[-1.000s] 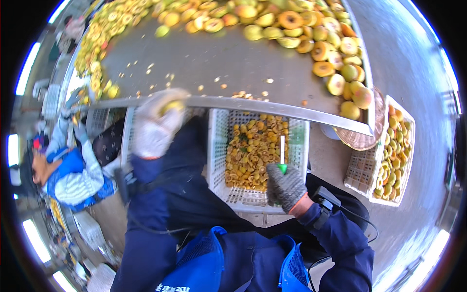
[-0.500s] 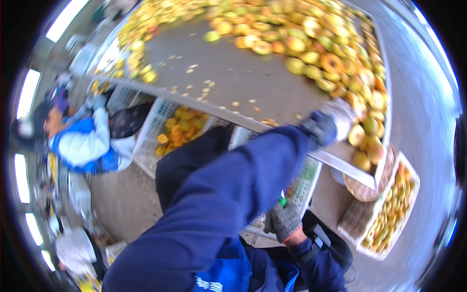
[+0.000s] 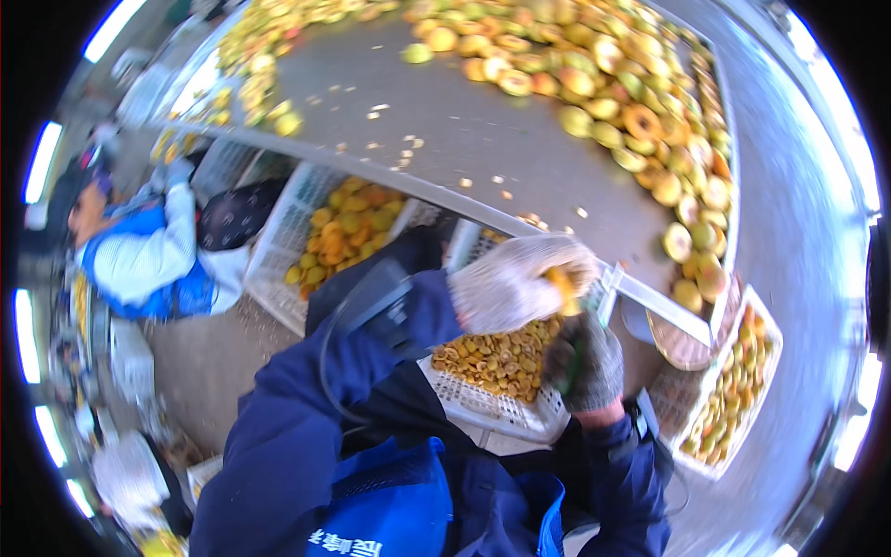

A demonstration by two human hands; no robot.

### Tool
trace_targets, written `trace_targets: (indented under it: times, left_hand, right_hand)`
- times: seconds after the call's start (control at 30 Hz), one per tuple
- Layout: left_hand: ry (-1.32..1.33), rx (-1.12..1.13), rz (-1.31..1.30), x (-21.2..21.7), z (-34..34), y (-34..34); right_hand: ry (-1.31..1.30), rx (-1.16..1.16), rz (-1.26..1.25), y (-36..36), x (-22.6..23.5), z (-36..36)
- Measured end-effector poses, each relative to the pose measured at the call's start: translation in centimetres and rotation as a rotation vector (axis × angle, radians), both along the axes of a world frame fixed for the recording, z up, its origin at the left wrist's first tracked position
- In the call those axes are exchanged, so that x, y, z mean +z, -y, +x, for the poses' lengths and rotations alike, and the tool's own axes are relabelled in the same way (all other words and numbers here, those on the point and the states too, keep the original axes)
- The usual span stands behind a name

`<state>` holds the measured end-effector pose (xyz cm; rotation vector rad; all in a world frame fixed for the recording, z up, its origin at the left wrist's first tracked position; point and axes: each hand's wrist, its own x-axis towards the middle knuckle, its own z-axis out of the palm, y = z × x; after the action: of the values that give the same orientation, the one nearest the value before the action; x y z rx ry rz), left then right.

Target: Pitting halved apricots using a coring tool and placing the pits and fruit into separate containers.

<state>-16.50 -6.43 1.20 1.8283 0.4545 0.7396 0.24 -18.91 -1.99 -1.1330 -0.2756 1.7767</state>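
Note:
In a white knit glove, my left hand [image 3: 515, 278] pinches a yellow-orange fruit piece [image 3: 562, 290], peach or apricot by its look, just off the table's near edge. Right below it is my right hand [image 3: 590, 369] in a grey glove, its fingers curled round a small tool of which only a bit of green shows; whether its tip touches the fruit is blurred. Under both hands stands a white crate [image 3: 548, 415] holding small yellow-brown fruit pieces. Halved fruit [image 3: 640, 121] is heaped along the far and right sides of the metal table [image 3: 445, 121].
Another white crate [image 3: 275, 243] of yellow-orange fruit stands left of my legs. At the right are a round woven basket [image 3: 685, 348] and a fruit-filled crate [image 3: 763, 364]. A co-worker [image 3: 139, 255] in a blue apron sits at the left. Small pale bits dot the table.
My left hand has come back from the fruit heap at the table's right corner with a fruit piece in it. My right hand has risen a little to meet it.

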Motion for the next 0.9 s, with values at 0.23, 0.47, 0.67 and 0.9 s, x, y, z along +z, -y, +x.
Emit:
trace_targets:
  times: [0.23,0.47,0.67,0.9]
  left_hand:
    - [0.368,0.028,-0.468,-1.6,-0.6,3.0]
    - [0.647,0.099,-0.971,-3.7,0.8,3.9]
    - [0.696,0.298,-1.169,-3.2,1.2,2.6]
    - [0.831,0.286,-1.227,-3.6,1.3,2.4]
  right_hand:
    - [0.262,-0.006,0.174,-1.4,2.5,-2.0]
    - [0.364,-0.139,0.130,-2.4,2.7,-2.7]
    - [1.088,0.087,0.560,0.7,0.3,-3.0]
    - [1.399,0.279,0.513,0.1,-1.5,-4.4]
